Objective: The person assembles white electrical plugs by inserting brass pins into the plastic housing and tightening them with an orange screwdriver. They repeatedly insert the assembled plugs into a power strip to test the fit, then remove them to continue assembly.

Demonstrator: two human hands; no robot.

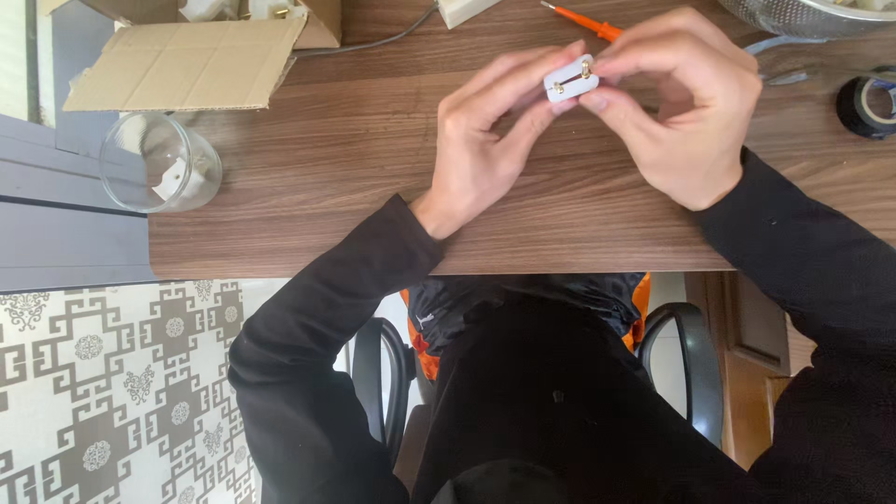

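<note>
Wood-grain laminate covers the brown desk (373,168) we look down on, and beyond its near edge a floor with a grey-and-white geometric pattern (103,392) shows at the lower left. We see our left hand (485,140) and our right hand (686,103) raised together above the middle of the desk, both pinching a small white plastic plug block with two brass pins (570,78). The left fingers (523,79) close on its lower left side, the right fingers (635,56) curl over its right end, and the block sits between the fingertips with its pin face turned up towards us.

Just behind the right hand lies an orange-handled slim screwdriver (583,21). At the far left stands an open brown cardboard box with one flat flap folded out over the desk (187,61); we see no label on the flap. Near the desk's left edge rests a clear round glass jar lying on its side with white bits inside (161,163). A black roll of tape (870,105) sits at the right edge, and a metal mesh bowl (807,14) shows at the top right corner.
</note>
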